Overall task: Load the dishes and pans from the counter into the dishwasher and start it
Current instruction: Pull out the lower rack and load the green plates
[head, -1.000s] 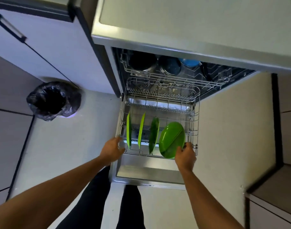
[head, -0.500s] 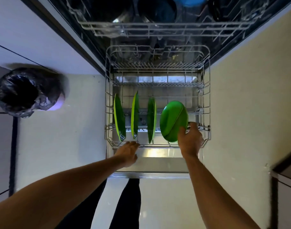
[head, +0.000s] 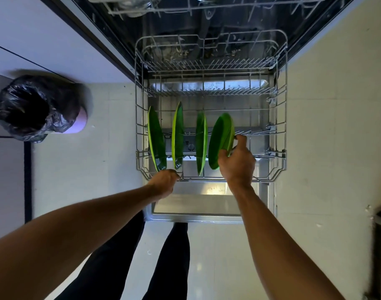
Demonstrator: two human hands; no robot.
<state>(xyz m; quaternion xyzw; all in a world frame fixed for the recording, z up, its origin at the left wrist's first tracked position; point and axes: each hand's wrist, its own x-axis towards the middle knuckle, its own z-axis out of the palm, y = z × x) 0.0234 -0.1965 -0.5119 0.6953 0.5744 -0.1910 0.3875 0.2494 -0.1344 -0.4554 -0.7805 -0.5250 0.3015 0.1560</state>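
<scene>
Soft daylight, dim tub interior, glare on dishwasher door, wide-angle edge bending, slight motion blur.

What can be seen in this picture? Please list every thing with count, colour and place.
steel dishwasher door: one, silver, open flat above the floor
grey wire lower rack: one, grey, pulled out over the door
round green plastic plates: four, green, on edge in a row in the lower rack; the rightmost plate tilted
grey wire upper rack: one, grey, at the top edge, partly seen
bin with black plastic bag: one, black, floor at left
legs in black trousers: two, black, below the door
left hand: one, grips the lower rack's front rail
right hand: one, holds the rightmost plate
</scene>
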